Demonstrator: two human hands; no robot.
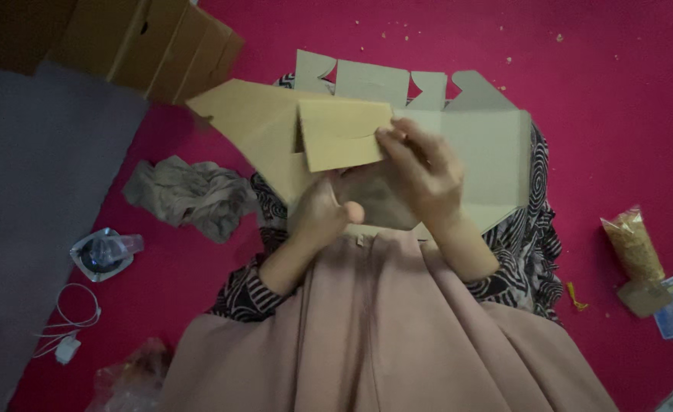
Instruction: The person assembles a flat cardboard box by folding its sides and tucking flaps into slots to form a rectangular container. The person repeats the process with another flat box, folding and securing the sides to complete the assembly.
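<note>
Both hands grip a flat brown cardboard box blank [458, 145], raised above the lap over a magenta floor [619, 99]. The right hand [424, 172] pinches a folded flap [340, 133] at its edge, fingers closed on the card. The left hand [319, 214] supports the blank from beneath, clamped on its lower part. A crumpled grey cloth [191, 194] lies to the left; a bag of grain [632, 246] lies well apart at right.

We hold a flat brown cardboard box blank [474, 152] above the pink floor [619, 114], our right hand [424, 172] pinching its folded flap [340, 133], our left hand [317, 214] beneath.
</note>
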